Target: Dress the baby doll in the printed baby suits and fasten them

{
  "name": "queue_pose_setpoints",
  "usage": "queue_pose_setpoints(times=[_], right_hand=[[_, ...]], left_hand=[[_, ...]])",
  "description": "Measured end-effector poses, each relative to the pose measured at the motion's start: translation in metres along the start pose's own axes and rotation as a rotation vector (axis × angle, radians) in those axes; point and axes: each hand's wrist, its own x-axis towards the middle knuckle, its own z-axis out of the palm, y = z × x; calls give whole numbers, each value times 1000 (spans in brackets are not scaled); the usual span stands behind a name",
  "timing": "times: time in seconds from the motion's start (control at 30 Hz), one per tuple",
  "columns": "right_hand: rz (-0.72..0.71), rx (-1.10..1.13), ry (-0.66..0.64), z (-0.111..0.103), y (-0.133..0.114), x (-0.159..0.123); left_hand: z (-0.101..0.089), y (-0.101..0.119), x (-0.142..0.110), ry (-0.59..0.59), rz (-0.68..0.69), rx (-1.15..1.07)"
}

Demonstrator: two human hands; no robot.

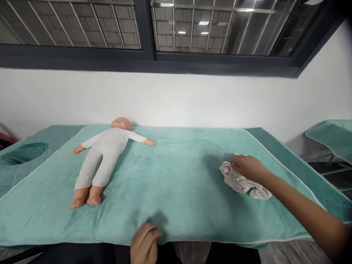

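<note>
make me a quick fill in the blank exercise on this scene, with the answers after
1. The doll lies on its ____ on the bed.
2. Without socks or shoes, its feet are ____.
3. The person's ____ hand touches the cloth.
4. Of doll and cloth, the other hand is nearer the ____.

Missing words: back; bare; right; doll.

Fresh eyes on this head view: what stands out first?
Most likely the baby doll, on its back in a white suit toward the left end of the green cover. Next, the right hand on a crumpled whitish cloth toward the cover's right end. The left hand is by the near edge, between the two.
</note>
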Motion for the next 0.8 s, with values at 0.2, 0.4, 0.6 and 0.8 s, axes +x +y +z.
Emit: queue_pose_setpoints(times=[0.2,0.4,0.6,0.8], right_hand=[[-130,346,193,-42,-62,35],[-198,681,469,-90,-125,42],[-67,783,702,-105,-114,23],[5,839,735,-133,-57,6]], left_hand=[[59,30,146,-376,-230,-426],[103,55,229,-510,-380,-811],[93,46,229,-402,-316,-608],[109,29,208,-347,-464,-653]])
